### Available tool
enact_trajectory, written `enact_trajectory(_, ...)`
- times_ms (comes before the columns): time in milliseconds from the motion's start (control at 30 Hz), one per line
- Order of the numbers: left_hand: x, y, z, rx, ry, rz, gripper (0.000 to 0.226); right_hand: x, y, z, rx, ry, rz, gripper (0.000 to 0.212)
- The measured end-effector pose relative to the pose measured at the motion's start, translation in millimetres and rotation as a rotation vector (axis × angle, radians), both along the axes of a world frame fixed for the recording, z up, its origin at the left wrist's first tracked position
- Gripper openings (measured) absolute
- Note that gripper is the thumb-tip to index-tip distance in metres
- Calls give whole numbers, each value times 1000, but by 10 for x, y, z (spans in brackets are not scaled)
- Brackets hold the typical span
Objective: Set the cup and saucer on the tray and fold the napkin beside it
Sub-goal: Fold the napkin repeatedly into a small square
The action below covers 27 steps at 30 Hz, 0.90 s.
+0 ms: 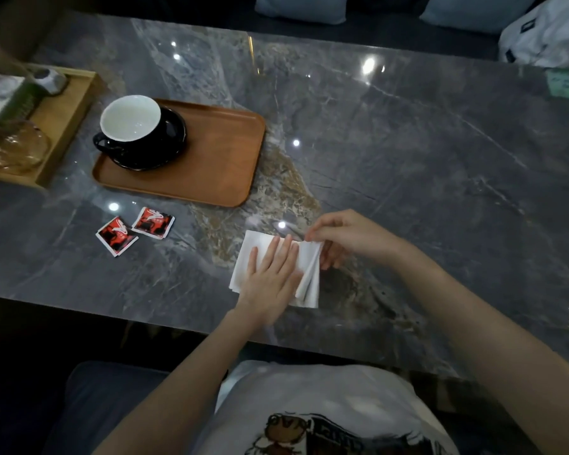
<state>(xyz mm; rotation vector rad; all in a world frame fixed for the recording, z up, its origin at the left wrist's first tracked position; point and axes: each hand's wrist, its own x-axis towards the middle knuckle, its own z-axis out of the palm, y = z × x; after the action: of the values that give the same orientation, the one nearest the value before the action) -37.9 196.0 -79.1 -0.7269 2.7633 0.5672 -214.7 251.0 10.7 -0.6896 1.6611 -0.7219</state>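
Note:
A black cup with a white inside (130,121) stands on a black saucer (168,149) at the left end of the brown wooden tray (217,159). The white napkin (253,254) lies on the marble table near its front edge, to the right of and in front of the tray. My left hand (271,277) lies flat on the napkin with fingers spread, pressing it down. My right hand (342,238) pinches the napkin's right edge and lifts that flap off the table.
Two red sachets (135,229) lie on the table in front of the tray. A lighter wooden tray (63,126) at the far left holds a glass vessel and small items. A white bag (546,34) and cushions sit beyond the far edge.

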Motion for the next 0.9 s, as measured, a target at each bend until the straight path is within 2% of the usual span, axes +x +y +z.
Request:
enact_trajectory(33, 13, -40, 21, 50, -4, 23, 48, -36, -24, 0, 7, -22, 25, 21)
enact_trajectory(67, 14, -55, 74, 146, 26, 92, 50, -73, -52, -1, 11, -47, 59, 25)
enact_trajectory(100, 34, -58, 152, 313, 100, 218, 51, -107, -79, -1, 15, -65, 108, 29)
enact_trajectory(167, 73, -19, 414, 807, 339, 559, 40, -148, -152, 2, 18, -48, 229, 34)
enact_trajectory(233, 143, 31, 584, 1109, 523, 746, 48, -146, -248, 10, 5, 5, 340, 30)
enact_trajectory(300, 198, 97, 646, 1053, 535, 697, 41, -114, -346, 8, -33, 37, 411, 20)
enact_trajectory(333, 222, 134, 653, 943, 548, 661, 38, -96, -394, 3, -56, 53, 433, 16)
enact_trajectory(433, 234, 178, 632, 604, 574, 725, 51, -40, -535, -53, -137, 208, 457, 9)
enact_trajectory(500, 228, 189, 605, 451, 591, 759, 44, 2, -626, -106, -179, 341, 485, 13)
enact_trajectory(567, 246, 176, 610, 402, 608, 787, 32, 55, -702, -176, -185, 359, 533, 23)
enact_trajectory(633, 275, 151, 602, 391, 591, 813, 29, 120, -753, -257, -177, 286, 561, 28)
enact_trajectory(700, 309, 120, 573, 389, 550, 847, 35, 195, -789, -343, -168, 242, 553, 29)
enact_trajectory(800, 348, 76, 496, 411, 527, 932, 58, 302, -812, -464, -199, 246, 464, 29)
enact_trajectory(900, 357, 70, 443, 340, 527, 982, 48, 372, -800, -533, -233, 292, 394, 33)
